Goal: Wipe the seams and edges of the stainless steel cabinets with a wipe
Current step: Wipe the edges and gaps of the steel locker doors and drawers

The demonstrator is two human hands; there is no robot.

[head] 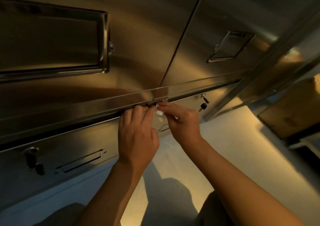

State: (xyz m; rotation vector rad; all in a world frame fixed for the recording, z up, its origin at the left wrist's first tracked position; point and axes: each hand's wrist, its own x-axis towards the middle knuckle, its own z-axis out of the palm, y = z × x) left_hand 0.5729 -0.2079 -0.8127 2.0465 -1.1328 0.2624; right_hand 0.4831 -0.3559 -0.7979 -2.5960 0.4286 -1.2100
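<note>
progress cannot be read off the steel itself, since the dim warm light shows no contrast between wiped and unwiped metal. both hands work at the horizontal seam (pixel 121 102) between the upper cabinet doors (pixel 138 40) and the lower drawer fronts (pixel 69 149), right where the vertical door seam (pixel 180 40) meets it. the wipe (pixel 159 112), a small crumpled white wad, sits at this junction between the two hands. the right hand (pixel 181 121) pinches it between curled thumb and fingers and holds it against the lip of the seam. the left hand (pixel 136 135) has its fingers curled with the tips at the edge just beside the wipe; whether they grip the wipe or only the metal lip cannot be told. judged from position, work is midway along the horizontal seam. remaining, by all appearance, are the run toward the key (pixel 204 105) on the right, the run to the left, the vertical seam above, and the edges around the recessed handles (pixel 53 42).
</note>
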